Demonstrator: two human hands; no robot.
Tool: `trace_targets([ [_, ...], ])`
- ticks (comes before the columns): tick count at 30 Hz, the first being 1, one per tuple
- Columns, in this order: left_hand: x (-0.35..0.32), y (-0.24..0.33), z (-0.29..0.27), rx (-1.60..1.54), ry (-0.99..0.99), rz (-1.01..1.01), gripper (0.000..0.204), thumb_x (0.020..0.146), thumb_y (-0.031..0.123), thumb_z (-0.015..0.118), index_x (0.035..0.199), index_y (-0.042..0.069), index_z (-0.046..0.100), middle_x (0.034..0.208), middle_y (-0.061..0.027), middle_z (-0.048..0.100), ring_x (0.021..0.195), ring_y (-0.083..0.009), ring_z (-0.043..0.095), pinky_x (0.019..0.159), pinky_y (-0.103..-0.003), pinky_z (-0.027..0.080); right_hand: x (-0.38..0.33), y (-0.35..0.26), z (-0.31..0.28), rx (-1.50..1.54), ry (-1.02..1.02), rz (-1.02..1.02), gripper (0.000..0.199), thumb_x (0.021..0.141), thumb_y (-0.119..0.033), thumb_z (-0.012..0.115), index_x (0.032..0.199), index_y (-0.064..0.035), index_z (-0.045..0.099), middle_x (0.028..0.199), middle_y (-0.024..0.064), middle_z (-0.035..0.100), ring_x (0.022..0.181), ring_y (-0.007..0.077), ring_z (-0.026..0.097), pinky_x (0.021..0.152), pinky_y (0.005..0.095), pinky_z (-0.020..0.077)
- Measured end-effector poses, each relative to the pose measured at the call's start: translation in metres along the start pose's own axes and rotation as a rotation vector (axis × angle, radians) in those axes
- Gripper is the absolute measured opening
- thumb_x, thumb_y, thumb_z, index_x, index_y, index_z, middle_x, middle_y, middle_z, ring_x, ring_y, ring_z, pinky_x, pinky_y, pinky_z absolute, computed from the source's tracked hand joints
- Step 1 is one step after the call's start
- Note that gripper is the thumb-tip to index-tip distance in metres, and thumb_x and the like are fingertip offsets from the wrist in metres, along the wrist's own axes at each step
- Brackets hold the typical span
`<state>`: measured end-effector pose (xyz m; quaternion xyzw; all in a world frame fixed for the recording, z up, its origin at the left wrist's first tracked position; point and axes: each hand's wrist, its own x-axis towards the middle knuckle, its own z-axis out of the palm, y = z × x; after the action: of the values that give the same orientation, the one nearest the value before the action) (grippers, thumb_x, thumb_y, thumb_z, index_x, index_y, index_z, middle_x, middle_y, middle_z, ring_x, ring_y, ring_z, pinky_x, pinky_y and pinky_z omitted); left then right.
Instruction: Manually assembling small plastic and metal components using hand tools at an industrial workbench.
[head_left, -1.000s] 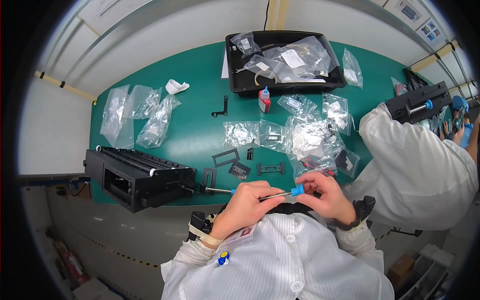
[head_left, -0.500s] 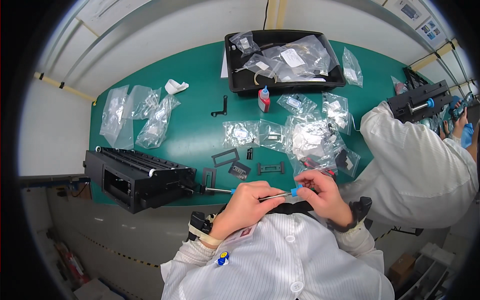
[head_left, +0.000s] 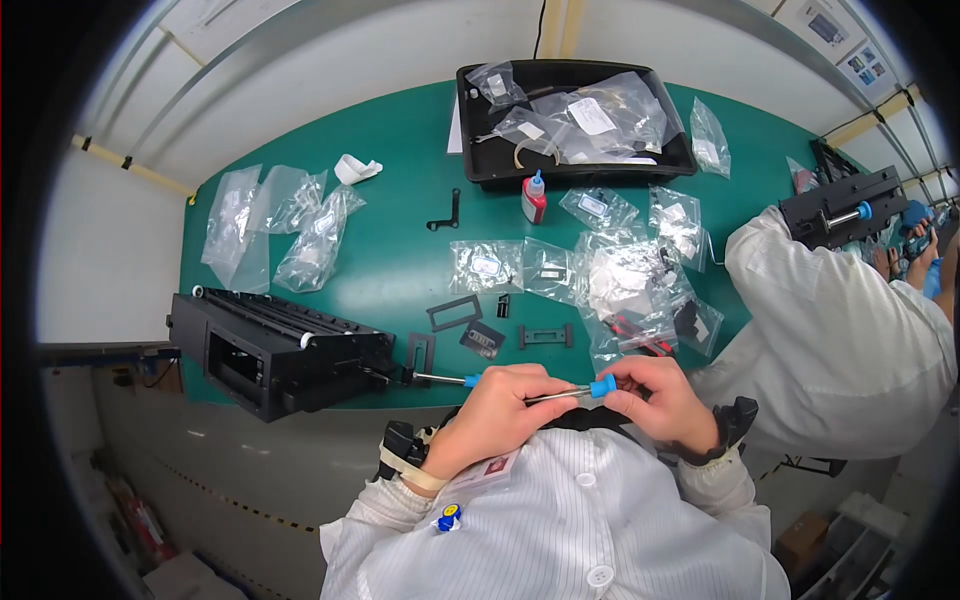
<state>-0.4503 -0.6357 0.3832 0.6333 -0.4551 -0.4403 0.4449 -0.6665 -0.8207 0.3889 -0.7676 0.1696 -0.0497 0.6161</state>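
My left hand [head_left: 505,405] is closed around a thin metal rod [head_left: 558,394] near the table's front edge. The fingertips of my right hand [head_left: 665,400] pinch the blue end piece [head_left: 602,386] on the rod's right end. To the left of my left hand, a metal shaft [head_left: 440,379] with a blue piece [head_left: 472,381] runs to a long black housing [head_left: 270,350] at the table's left front. My left fingers hide whether shaft and rod are one part. The housing has a rectangular opening and white rollers on top.
Flat black frames [head_left: 453,313], a dark bracket [head_left: 545,337] and bagged parts [head_left: 620,280] lie beyond my hands. A red bottle [head_left: 533,200] stands before a black tray [head_left: 575,178]. A co-worker's white sleeve [head_left: 820,330] is close on the right, beside another black unit [head_left: 840,207].
My right fingers have shifted on the blue end piece, and more of it shows now. My left hand keeps its grip. The whole view has moved slightly.
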Motion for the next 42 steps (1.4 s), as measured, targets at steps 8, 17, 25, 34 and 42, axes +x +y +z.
trace_targets([
  [8,-0.001,0.000,0.001,-0.004,-0.003,0.027,0.025,0.094,0.013,0.085,0.118,0.006,0.085,0.078,-0.0083,0.070,0.068,-0.0177,0.064,0.063,-0.033,0.048,0.003,-0.003,0.005,0.008,0.017,-0.020,0.019,0.102,-0.015,0.076,0.110,0.0022,0.072,0.083,0.0021,0.063,0.071,0.0100,0.054,0.064,0.0280,0.0441],
  [17,-0.004,-0.002,0.006,0.000,0.008,0.033,0.021,0.095,0.014,0.084,0.114,0.004,0.085,0.078,-0.0096,0.071,0.068,-0.0200,0.064,0.063,-0.035,0.048,0.001,0.016,0.004,-0.054,-0.038,-0.031,0.013,0.103,-0.012,0.075,0.104,0.0011,0.073,0.078,0.0022,0.064,0.068,0.0109,0.056,0.061,0.0288,0.0445],
  [25,-0.005,0.002,0.007,0.018,0.015,-0.005,0.016,0.097,0.014,0.082,0.106,0.001,0.083,0.075,-0.0104,0.068,0.067,-0.0213,0.063,0.062,-0.036,0.048,-0.001,0.006,0.004,0.087,-0.027,0.025,0.029,0.104,-0.011,0.073,0.128,0.0038,0.070,0.102,0.0033,0.069,0.089,0.0078,0.064,0.078,0.0246,0.0528],
  [34,-0.004,0.004,0.011,0.058,0.030,0.025,0.016,0.096,0.015,0.082,0.106,0.002,0.083,0.072,-0.0110,0.066,0.066,-0.0234,0.063,0.061,-0.038,0.047,-0.005,0.012,0.009,0.074,-0.015,0.095,0.018,0.107,-0.011,0.068,0.119,0.0031,0.070,0.085,0.0005,0.068,0.070,0.0058,0.063,0.063,0.0250,0.0518],
  [42,-0.006,0.002,0.014,0.116,0.062,0.089,0.016,0.096,0.015,0.082,0.106,0.003,0.084,0.071,-0.0113,0.065,0.065,-0.0243,0.063,0.059,-0.038,0.046,-0.003,0.007,0.014,0.046,0.029,0.096,0.021,0.109,-0.017,0.067,0.108,0.0032,0.071,0.076,0.0092,0.063,0.065,0.0202,0.058,0.063,0.0355,0.0475],
])
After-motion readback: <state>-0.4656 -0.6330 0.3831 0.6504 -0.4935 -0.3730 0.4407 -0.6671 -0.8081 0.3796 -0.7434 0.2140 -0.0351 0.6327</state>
